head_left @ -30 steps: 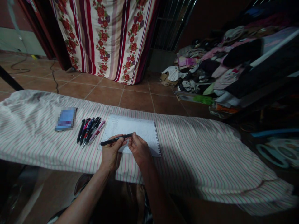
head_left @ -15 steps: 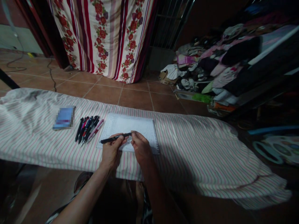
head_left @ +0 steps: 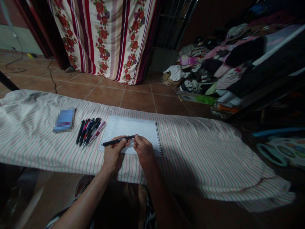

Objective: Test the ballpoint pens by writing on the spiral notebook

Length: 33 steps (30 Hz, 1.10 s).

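A black pen (head_left: 111, 142) is held slantwise above a spiral notebook (head_left: 135, 125), its right end a little higher. My left hand (head_left: 113, 152) is closed around the pen's middle, thumb on top. The fingers of my right hand (head_left: 144, 148) are pinched together at the pen's right end; whether they grip the tip itself or a small part on it is hard to see. The notebook lies open under both hands, its spiral binding on the right and faint writing on the page. To its left lies a bunch of several pens (head_left: 89, 131), mostly black, with a pink one.
A striped cloth (head_left: 195, 149) covers the long surface. A blurred blue item (head_left: 64, 120) lies at its left. Beyond are the tiled floor (head_left: 107, 92), a floral curtain (head_left: 103, 38) and a heap of clothes (head_left: 214, 63). A pale green-rimmed object (head_left: 274, 154) stands at the right.
Both hands keep nearly the same hold on the pen. My right fingers have shifted very slightly at its end. The whole view has moved a touch.
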Each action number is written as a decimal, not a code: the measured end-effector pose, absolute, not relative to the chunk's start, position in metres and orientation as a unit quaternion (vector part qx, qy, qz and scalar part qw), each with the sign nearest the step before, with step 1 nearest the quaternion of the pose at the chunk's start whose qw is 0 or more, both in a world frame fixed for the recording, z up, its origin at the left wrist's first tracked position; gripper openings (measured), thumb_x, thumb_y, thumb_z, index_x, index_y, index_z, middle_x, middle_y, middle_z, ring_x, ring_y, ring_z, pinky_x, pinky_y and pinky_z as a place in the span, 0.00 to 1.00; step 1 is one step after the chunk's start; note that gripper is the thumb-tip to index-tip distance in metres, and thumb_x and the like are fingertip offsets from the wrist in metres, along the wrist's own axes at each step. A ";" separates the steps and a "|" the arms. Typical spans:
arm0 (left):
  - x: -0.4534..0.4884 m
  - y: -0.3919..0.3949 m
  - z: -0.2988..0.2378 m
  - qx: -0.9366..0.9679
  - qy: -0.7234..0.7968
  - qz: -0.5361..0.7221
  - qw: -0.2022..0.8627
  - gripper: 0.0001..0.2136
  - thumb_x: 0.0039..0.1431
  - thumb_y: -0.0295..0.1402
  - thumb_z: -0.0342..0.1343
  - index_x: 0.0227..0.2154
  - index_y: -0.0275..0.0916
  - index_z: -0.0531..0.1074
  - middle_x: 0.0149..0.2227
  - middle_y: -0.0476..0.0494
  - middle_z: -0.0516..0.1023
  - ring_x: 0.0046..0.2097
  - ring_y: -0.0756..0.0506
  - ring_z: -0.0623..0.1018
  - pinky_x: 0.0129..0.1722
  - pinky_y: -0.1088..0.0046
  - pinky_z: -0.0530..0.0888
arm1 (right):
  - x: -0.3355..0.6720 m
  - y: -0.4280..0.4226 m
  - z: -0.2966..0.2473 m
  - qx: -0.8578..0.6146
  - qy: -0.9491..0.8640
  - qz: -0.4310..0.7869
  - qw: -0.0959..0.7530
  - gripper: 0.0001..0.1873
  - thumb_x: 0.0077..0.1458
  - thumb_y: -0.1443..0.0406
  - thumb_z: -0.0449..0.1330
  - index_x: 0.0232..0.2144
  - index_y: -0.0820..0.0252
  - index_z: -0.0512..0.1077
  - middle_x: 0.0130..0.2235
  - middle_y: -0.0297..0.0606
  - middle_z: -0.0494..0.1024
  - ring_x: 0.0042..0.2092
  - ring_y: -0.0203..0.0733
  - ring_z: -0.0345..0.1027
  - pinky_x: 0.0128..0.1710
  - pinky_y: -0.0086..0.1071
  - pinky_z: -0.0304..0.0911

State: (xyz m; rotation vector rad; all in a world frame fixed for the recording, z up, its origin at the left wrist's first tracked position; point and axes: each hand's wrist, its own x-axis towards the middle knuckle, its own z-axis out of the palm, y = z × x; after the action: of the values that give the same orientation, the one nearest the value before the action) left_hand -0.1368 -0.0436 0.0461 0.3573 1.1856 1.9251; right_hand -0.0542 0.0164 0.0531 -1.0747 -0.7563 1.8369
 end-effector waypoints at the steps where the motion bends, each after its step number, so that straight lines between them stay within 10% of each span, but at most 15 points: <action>1: -0.137 -0.044 0.046 0.140 0.473 0.765 0.414 0.13 0.40 0.31 0.66 0.31 0.32 0.74 0.30 0.42 0.80 0.33 0.47 0.79 0.36 0.76 0.75 | -0.054 0.016 0.052 -0.427 -0.309 0.731 0.432 0.13 0.35 0.59 0.66 0.21 0.62 0.71 0.22 0.31 0.69 0.23 0.28 0.57 0.24 0.24 0.57; 33: -0.140 -0.045 0.047 0.135 0.490 0.759 0.406 0.12 0.41 0.31 0.65 0.30 0.32 0.73 0.29 0.42 0.80 0.34 0.45 0.80 0.34 0.73 0.76 | -0.052 0.013 0.055 -0.414 -0.361 0.719 0.426 0.09 0.37 0.59 0.64 0.22 0.59 0.72 0.25 0.32 0.70 0.27 0.32 0.59 0.28 0.27 0.58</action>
State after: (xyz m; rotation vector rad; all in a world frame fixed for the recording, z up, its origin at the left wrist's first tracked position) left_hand -0.1399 -0.0448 0.0472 0.3414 1.2370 1.9153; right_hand -0.0522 0.0132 0.0554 -1.0355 -0.9016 1.7974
